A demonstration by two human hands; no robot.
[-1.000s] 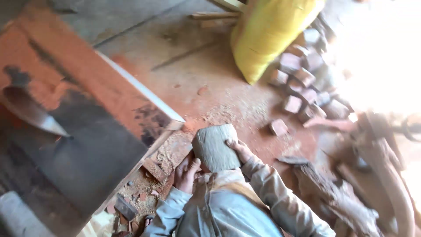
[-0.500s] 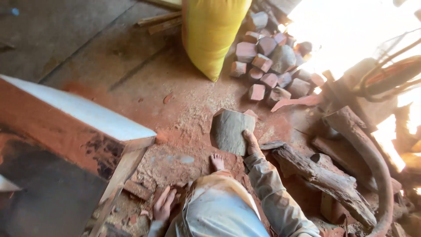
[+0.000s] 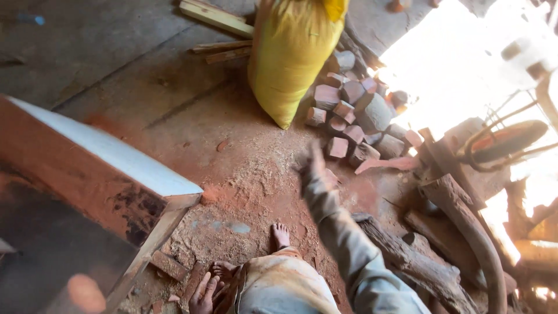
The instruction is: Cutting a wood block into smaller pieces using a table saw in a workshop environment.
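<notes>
Red dust and sawdust cover the floor [image 3: 232, 168] where the person stands barefoot, one foot [image 3: 281, 235] forward beside the other. Their right hand [image 3: 314, 166] is stretched out ahead at the end of a grey sleeve [image 3: 349, 244], blurred — I cannot tell how its fingers are set, and nothing shows in them. It is low over the dusty floor, near the closest of the blocks [image 3: 349, 122], a heap of reddish and grey cut wood pieces lying against the foot of a yellow sack [image 3: 290, 58]. The nearest block [image 3: 336, 147] lies just beyond the hand, apart from it. A thin reddish offcut [image 3: 386, 164] lies on the floor to the right of that block.

Down at the lower edge, the left hand [image 3: 204, 295] hangs by the person's leg, its fingers spread loosely and holding nothing, just above small wood scraps [image 3: 168, 264] on the floor.

To the left stands the bench [image 3: 110, 157] — a slab-topped frame with a pale upper face and red-stained side. Right of the sleeve lie dark, rough logs [image 3: 418, 261] and a curved one [image 3: 471, 227] — beyond them a wheel [image 3: 505, 139] shows in strong glare. A few planks [image 3: 218, 17] lie on the floor behind the sack.
</notes>
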